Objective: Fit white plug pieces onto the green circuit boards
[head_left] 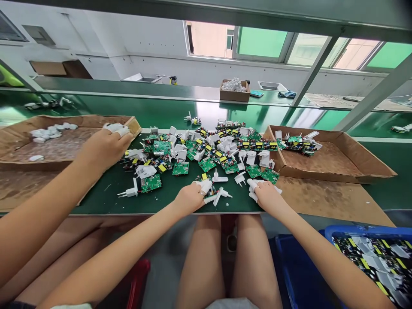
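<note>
My left hand (192,195), with white coverings on its fingertips, is closed on a small circuit board (210,191) at the table's near edge. The fingers hide much of that board. White plug pieces (222,195) lie right beside these fingertips. My right hand (268,194), also with white-covered fingertips, rests low over the green table (238,205), fingers somewhat apart and nothing visible in them. Close by it are a white plug part (240,178) and a green board (269,175). Beyond both hands spreads a heap of green circuit boards (207,164) with white plug housings and yellow-topped components.
A co-worker's hand (112,139) reaches in from the left by a cardboard tray (80,122) of white pieces. To the right, another cardboard tray (341,171) holds several boards. A blue bin (370,231) full of assemblies stands at lower right. An overhead shelf frame spans the top.
</note>
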Demonstrator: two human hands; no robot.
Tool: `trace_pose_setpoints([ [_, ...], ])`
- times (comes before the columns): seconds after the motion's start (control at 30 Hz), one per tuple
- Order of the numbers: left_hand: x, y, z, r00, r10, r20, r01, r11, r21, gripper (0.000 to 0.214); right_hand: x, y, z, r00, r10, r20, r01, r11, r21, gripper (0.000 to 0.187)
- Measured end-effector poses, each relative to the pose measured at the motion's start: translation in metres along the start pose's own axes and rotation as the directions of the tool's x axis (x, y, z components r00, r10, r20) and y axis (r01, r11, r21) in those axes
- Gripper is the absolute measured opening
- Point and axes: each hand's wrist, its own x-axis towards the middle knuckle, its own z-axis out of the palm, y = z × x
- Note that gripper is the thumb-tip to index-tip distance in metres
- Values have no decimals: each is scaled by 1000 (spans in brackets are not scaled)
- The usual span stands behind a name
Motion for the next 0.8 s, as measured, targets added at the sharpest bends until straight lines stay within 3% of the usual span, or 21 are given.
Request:
trace_pose_setpoints([
  [0.07, 12, -9, -14, 960, -279, -17, 274, 951, -145, 29, 1, 1, -2, 1000, 2, 10, -2, 1000, -4, 19],
  [0.1, 19, -16, -22, 894, -448, -10, 429, 862, -271, 31, 2, 2, -2, 1000, -2, 13, 2, 1000, -5, 19],
  [0.13, 26, -23, -29, 797, -602, 38, 557, 710, -432, 31, 1, 2, -2, 1000, -5, 15, 5, 1000, -6, 20],
  [0.17, 32, -30, -35, 693, -705, 148, 635, 501, -588, 30, 1, 3, -2, 1000, -8, 16, 9, 1000, -7, 20],
  [0.2, 36, -37, -39, 606, -738, 297, 669, 270, -692, 30, 1, 3, -2, 1000, -10, 16, 11, 1000, -7, 21],
  [0.23, 38, -42, -41, 547, -710, 444, 679, 67, -731, 30, 1, 3, -1, 1000, -11, 16, 11, 1000, -8, 21],
  [0.27, 39, -46, -41, 511, -651, 561, 692, -76, -718, 31, 0, 3, -1, 1000, -11, 16, 11, 1000, -7, 21],
  [0.3, 39, -48, -41, 486, -596, 639, 713, -153, -684, 35, 0, 3, -1, 1000, -10, 14, 10, 1000, -7, 21],
  [0.33, 37, -49, -40, 472, -558, 682, 738, -174, -652, 40, 0, 3, -1, 1000, -9, 12, 9, 1000, -6, 21],
  [0.4, 33, -46, -37, 470, -541, 697, 771, -132, -623, 48, 0, 2, -1, 1000, -7, 3, 7, 1000, -7, 21],
  [0.47, 29, -41, -36, 499, -548, 671, 788, -34, -614, 48, -1, 2, 0, 1000, -5, -7, 5, 1000, -8, 21],
  [0.57, 28, -35, -38, 563, -589, 579, 803, 225, -552, 34, -1, 1, 1, 1000, -3, -20, 2, 1000, -12, 20],
  [0.63, 29, -30, -40, 590, -600, 541, 807, 448, -384, 28, -1, 1, 2, 1000, 0, -31, 0, 1000, -14, 18],
  [0.7, 30, -25, -41, 605, -616, 505, 772, 610, -180, 25, -2, 0, 4, 999, 3, -47, -4, 1000, -17, 18],
  [0.8, 28, -22, -39, 626, -640, 446, 729, 683, -44, 22, -3, 0, 10, 997, 11, -72, -12, 1000, -19, 19],
])
